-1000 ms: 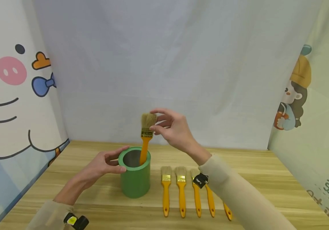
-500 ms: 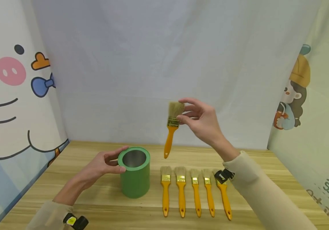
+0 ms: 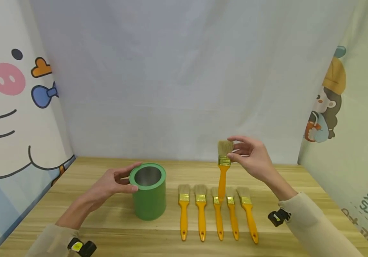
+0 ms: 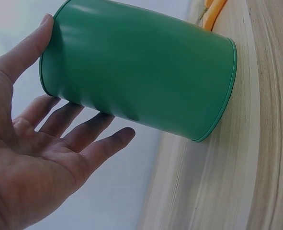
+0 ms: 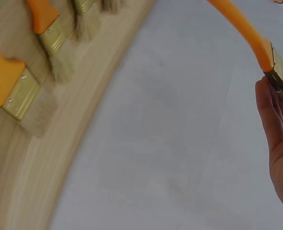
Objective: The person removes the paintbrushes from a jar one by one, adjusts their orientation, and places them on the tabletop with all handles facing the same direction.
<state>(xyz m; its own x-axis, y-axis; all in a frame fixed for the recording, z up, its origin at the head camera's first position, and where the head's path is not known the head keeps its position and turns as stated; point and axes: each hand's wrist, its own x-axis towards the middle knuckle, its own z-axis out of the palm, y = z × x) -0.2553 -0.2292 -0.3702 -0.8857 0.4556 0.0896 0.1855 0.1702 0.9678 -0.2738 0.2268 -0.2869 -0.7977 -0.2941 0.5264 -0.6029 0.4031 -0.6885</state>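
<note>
A green can (image 3: 150, 203) stands upright on the table, its top open and its grey inside bare to view. My left hand (image 3: 110, 185) holds it at the upper left, thumb near the front of the rim and fingers behind; the left wrist view shows the fingertips along the side of the can (image 4: 141, 67). Off to the right, my right hand (image 3: 252, 159) pinches a paintbrush (image 3: 222, 178) by its bristles and metal band. That brush hangs bristles up, its orange handle pointing down and overlapping a brush in the row below.
Several orange-handled paintbrushes (image 3: 201, 217) lie in a row on the wooden table (image 3: 113, 228), right of the can, bristles toward the back. A pale cloth wall (image 3: 184, 89) rises behind the table, with printed cloths at both sides.
My right hand has lifted the paintbrush out of the can, carried it right and lowered it over the row. The left hand stays on the can.
</note>
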